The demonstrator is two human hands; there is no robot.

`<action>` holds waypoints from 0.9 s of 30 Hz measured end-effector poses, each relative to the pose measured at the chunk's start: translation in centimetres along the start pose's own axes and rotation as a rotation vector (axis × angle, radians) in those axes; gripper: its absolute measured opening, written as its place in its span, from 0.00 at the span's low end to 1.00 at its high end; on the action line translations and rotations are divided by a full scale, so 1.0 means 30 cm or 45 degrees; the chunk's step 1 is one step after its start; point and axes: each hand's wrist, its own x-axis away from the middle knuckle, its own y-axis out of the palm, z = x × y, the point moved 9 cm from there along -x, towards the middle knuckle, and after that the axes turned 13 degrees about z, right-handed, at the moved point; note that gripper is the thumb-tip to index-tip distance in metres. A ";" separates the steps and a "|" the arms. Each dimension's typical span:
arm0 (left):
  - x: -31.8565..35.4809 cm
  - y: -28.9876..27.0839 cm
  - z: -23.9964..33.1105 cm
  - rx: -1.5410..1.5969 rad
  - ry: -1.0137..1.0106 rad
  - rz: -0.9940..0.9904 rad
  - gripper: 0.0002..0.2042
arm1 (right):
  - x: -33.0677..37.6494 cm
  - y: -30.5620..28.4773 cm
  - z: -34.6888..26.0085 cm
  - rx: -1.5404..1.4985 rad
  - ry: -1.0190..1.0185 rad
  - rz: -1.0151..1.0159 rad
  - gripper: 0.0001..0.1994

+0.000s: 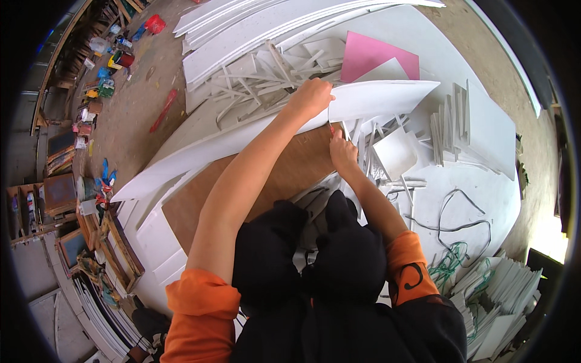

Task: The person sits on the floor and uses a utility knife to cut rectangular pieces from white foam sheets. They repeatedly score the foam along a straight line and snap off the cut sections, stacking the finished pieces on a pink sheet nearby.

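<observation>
Long, thin white flat sheet stretches across the far side of a rectangular brown wooden board, with narrow white offcut strips beyond it. The left hand grips its far edge; near its close edge, the right hand is closed around a small red-handled tool.

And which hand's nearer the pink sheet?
Left. The left hand is at the far edge of the white board, just left of the pink sheet; the right hand is by its near edge, farther off.
</observation>
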 end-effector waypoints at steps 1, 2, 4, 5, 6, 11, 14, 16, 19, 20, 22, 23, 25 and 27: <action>-0.003 -0.007 0.002 0.004 0.015 0.037 0.13 | -0.007 0.004 0.003 0.002 0.013 -0.010 0.06; -0.006 -0.014 0.006 0.009 0.033 0.074 0.13 | -0.006 0.006 0.001 -0.008 0.019 -0.009 0.06; 0.005 -0.022 -0.013 -0.040 -0.005 0.070 0.14 | -0.009 -0.007 -0.019 -0.028 0.027 0.001 0.07; 0.004 -0.031 -0.023 -0.067 -0.024 0.072 0.14 | -0.013 -0.021 -0.025 -0.032 0.022 -0.012 0.07; -0.008 -0.038 -0.029 -0.087 -0.032 0.072 0.14 | -0.014 -0.037 -0.026 -0.035 0.018 -0.025 0.08; 0.002 -0.024 -0.013 -0.101 -0.020 -0.001 0.15 | 0.075 -0.084 -0.005 -0.070 0.004 -0.057 0.11; 0.000 -0.008 -0.016 -0.099 -0.071 -0.033 0.15 | 0.111 -0.091 0.014 -0.090 0.021 -0.059 0.13; -0.010 -0.008 -0.028 -0.070 -0.083 -0.026 0.15 | 0.108 -0.089 0.026 -0.139 0.052 -0.059 0.13; -0.023 -0.022 -0.064 -0.020 -0.089 0.009 0.16 | 0.099 -0.091 0.011 -0.123 0.041 -0.056 0.13; -0.024 -0.029 -0.078 -0.005 -0.091 0.024 0.16 | 0.084 -0.105 -0.003 -0.144 0.019 -0.042 0.13; -0.038 -0.047 -0.095 -0.022 -0.094 0.018 0.13 | 0.043 -0.107 -0.025 -0.077 -0.035 0.023 0.11; -0.041 -0.055 -0.090 -0.030 -0.093 0.011 0.12 | 0.024 -0.104 -0.031 -0.045 -0.058 0.054 0.10; -0.036 -0.050 -0.074 -0.112 -0.088 0.064 0.12 | -0.007 -0.077 -0.035 -0.090 -0.023 0.032 0.12; -0.030 -0.039 -0.067 -0.176 -0.121 0.069 0.13 | -0.014 -0.061 -0.037 -0.117 0.004 0.023 0.12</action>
